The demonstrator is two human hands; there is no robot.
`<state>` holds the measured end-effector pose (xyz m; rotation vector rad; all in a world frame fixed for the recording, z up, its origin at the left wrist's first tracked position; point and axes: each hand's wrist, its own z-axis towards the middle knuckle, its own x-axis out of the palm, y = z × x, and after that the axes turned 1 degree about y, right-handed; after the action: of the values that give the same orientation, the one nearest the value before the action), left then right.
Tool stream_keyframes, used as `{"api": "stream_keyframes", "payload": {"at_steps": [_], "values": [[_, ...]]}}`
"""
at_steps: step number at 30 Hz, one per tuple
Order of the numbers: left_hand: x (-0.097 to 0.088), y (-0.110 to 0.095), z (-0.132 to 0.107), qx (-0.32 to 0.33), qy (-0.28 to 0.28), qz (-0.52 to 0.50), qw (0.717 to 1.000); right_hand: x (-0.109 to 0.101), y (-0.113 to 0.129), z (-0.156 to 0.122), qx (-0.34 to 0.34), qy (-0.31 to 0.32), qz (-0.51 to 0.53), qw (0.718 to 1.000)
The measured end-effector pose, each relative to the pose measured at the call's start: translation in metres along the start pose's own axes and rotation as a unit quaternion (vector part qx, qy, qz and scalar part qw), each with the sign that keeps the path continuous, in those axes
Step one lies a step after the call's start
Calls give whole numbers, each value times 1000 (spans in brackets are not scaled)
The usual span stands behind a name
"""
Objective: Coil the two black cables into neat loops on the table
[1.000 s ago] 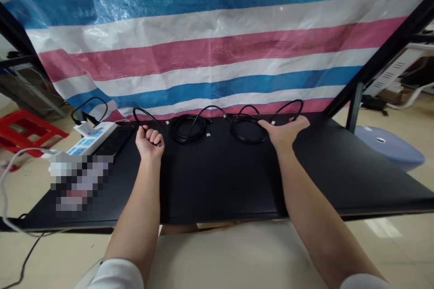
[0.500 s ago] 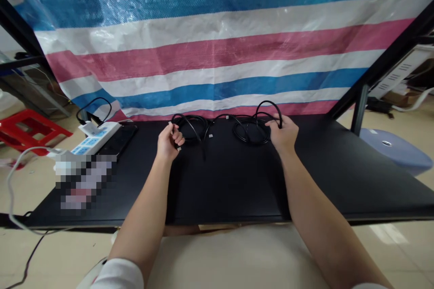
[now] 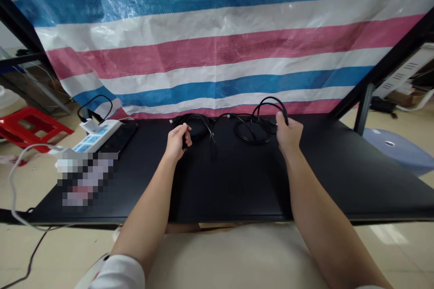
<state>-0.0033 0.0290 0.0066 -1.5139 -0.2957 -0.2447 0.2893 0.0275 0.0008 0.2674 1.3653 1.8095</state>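
Black cable lies in two loose coils on the black tabletop, a left coil and a right coil, with a strand running between them. My right hand is closed around the upper loops of the right coil, which rise above the table in an arc. At the left coil's near edge, my left hand curls shut around a short black piece of cable, mostly hidden by the fingers. Small pale connector tips show beside the coils; one tip sits just behind my left hand.
A white power strip with plugs stands on the table's left side, beside a dark phone. Striped plastic sheeting hangs behind the table. A red stool is at left, and a bluish bin at right.
My right hand has shifted slightly right and now holds more than one loop raised. My left hand has moved a little right and nearer to me, and the left coil's strands have shifted.
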Motion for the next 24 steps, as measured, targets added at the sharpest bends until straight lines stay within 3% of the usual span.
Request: {"api": "stream_keyframes", "payload": {"at_steps": [3,5,10,12,15,18,21,24], "values": [[6,5,-1,19,8,12,1000,10,-1,-6,-6,-8,76,997],[9,7,-2,33,19,10,999,17,1,-13,-49,17,79,996],[12,11,-3,49,36,18,998,28,6,-32,-172,56,-54,982],[11,12,-2,53,30,35,998,31,8,-36,-150,67,-49,985],[12,12,-1,65,-1,59,996,35,13,-39,-52,98,67,992],[16,15,0,79,-49,62,994,40,18,-41,21,152,208,966],[22,20,-3,102,-87,63,989,47,24,-50,23,220,299,928],[29,26,-6,125,-116,76,982,51,27,-62,-2,280,316,906]]}}
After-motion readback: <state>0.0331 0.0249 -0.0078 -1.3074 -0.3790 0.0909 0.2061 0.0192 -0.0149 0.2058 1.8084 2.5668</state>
